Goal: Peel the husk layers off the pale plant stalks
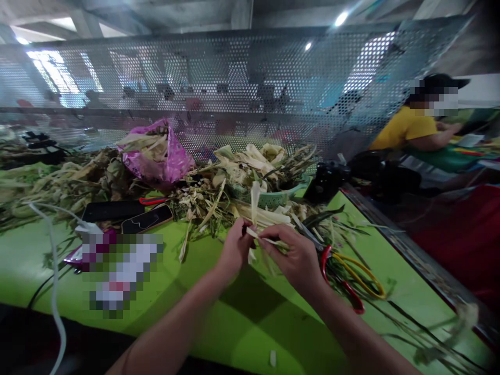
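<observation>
My left hand (235, 247) is closed on a pale dried corn husk (255, 200), whose broad end sticks up above the fingers. With thumb and forefinger, my right hand (292, 252) pinches a narrow husk strip (253, 233) that runs across to the left hand. Both hands are close together over the green table (250, 333). Just right of my right hand lie red-handled scissors or shears (325, 263) and a yellow-handled pair (365, 276). Behind the hands, a green basket (269, 198) holds a heap of dried husks (253, 164).
A pink plastic bag (175, 161) of husks stands behind, beside piled dry leaves (78, 179). Two dark phones (147, 219) and a white cable (54, 291) lie left. A perforated metal screen (195, 83) borders the back. A person in yellow (406, 127) sits at right.
</observation>
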`<state>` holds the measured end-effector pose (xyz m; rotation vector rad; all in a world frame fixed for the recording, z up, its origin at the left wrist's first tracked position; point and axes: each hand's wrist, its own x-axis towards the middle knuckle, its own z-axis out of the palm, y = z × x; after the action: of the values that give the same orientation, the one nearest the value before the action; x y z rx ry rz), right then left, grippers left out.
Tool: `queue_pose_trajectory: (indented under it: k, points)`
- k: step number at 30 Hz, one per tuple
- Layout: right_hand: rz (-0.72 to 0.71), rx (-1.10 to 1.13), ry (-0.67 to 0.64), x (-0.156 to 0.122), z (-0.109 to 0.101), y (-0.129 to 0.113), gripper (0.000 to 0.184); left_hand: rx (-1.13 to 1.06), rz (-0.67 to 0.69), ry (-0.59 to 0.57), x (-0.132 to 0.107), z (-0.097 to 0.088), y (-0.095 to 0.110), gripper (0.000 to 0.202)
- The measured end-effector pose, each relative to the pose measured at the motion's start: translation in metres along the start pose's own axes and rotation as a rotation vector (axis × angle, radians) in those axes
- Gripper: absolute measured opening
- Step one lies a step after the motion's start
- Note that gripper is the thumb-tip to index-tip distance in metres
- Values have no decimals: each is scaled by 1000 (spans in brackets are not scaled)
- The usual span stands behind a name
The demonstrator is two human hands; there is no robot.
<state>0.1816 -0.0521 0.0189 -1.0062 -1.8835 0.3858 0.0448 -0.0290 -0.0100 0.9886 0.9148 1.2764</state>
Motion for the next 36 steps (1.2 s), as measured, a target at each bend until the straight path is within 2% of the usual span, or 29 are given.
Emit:
queue_pose_trajectory:
  k: [2, 5, 10, 15, 18, 25, 28, 31, 34, 36]
  points:
    - [52, -7, 24, 1, -2, 5, 4, 16, 6, -44, 2, 0, 2, 17]
    - [63, -29, 42, 2, -3, 12, 6, -17, -72, -89, 2, -1, 4, 16]
    - [26, -55, 29, 4, -7, 19, 5, -191, -223, -194, 1, -9, 6, 18]
    - [20, -42, 4, 5, -10, 22, 6, -344, -275, -255, -1, -14, 15, 22]
    - [-48, -91, -23, 6, -10, 22, 8, -335, -272, -230, -1, -13, 20, 22]
    - [-256, -319, -79, 8, -11, 20, 24, -293, -254, -45, 5, -12, 14, 27]
    - [-322, -339, -69, 8, -12, 19, 16, -249, -208, -44, 7, -13, 11, 28]
    - [-275, -265, -40, 9, -10, 17, 10, -116, -114, -89, 7, -13, 8, 30]
    - [-129, -169, 30, 8, -7, 19, 3, -23, -40, -125, 5, -10, 8, 28]
    - [-23, -117, 89, 8, -5, 22, 7, -2, -25, -144, 4, -8, 8, 26]
